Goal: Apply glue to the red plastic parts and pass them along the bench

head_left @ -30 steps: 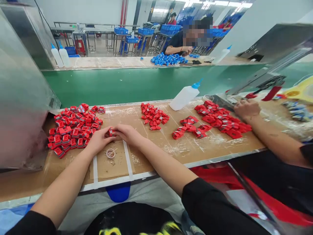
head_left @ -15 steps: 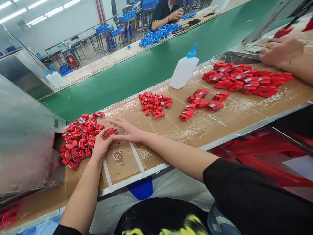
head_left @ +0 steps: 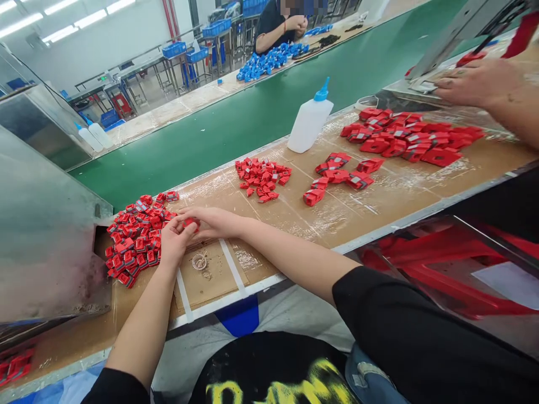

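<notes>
My left hand (head_left: 172, 242) is closed on a small red plastic piece (head_left: 191, 223), gripping it between thumb and fingers. From the other side my right hand (head_left: 217, 222) meets it, fingers bent over the piece and largely covering it. A heap of red pieces with grey bands (head_left: 137, 238) lies just left of my hands. Below them on the cardboard stands a small round clear cup (head_left: 199, 261), with dark specks scattered around it. To the right is a smaller pile of red pieces (head_left: 264, 178).
A white squeeze bottle (head_left: 309, 126) with a blue nozzle stands behind more red pieces (head_left: 408, 137). A neighbour's hand (head_left: 475, 83) is by a machine at right. A metal housing (head_left: 50, 224) bounds the left; a green belt (head_left: 202, 137) runs behind.
The view has turned and tilted. Half a second ago my right fingers were spread away from the red piece; now they have come in around it. My left hand has kept hold of it.
</notes>
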Tool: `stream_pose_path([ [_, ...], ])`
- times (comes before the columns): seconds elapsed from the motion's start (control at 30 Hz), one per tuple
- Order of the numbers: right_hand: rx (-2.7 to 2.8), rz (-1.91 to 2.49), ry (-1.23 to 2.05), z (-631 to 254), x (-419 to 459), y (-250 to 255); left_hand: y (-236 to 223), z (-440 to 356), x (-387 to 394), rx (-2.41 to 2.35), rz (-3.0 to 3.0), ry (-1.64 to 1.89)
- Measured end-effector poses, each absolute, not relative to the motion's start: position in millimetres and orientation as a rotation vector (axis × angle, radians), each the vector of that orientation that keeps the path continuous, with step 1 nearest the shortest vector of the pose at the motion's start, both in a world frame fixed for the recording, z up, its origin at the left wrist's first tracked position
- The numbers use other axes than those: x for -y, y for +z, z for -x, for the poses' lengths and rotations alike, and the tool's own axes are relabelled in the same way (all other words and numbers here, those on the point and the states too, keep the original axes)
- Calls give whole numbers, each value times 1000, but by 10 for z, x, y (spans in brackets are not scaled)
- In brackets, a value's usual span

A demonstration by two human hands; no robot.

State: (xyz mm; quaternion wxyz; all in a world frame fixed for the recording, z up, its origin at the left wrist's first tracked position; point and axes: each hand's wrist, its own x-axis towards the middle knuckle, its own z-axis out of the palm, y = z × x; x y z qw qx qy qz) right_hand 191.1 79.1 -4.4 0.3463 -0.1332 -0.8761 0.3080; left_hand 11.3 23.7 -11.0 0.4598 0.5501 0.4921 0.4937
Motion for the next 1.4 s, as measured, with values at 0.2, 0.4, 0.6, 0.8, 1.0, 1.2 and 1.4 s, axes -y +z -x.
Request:
stream_pose_path([
  [0.2,2451,801,210,-2657,-390,-41,303,194,-23,-1606,-2085,814],
  [0.4,2151,1526,-258,-3850,-241,-167,421,365,-90,-2224,-2576,53],
  [0.6,2262,1094,178,-2928,-349,349,328,106,-272,-2437,-2452,-150],
  [0.8,2710,505,473,-2064,-441,280,316,159,-223,-1945,-2436,667],
  [1.0,2794,332,520,-2025,-340,31,21,-36,-217,-1324,-1609,1181],
  [1.2,2665,303,955,-1981,-359,-37,-147,-45,-242,-1336,-1453,1094],
  [1.4,2210,423,1163,-2044,-478,-132,-154,60,-222,-1493,-1653,858],
])
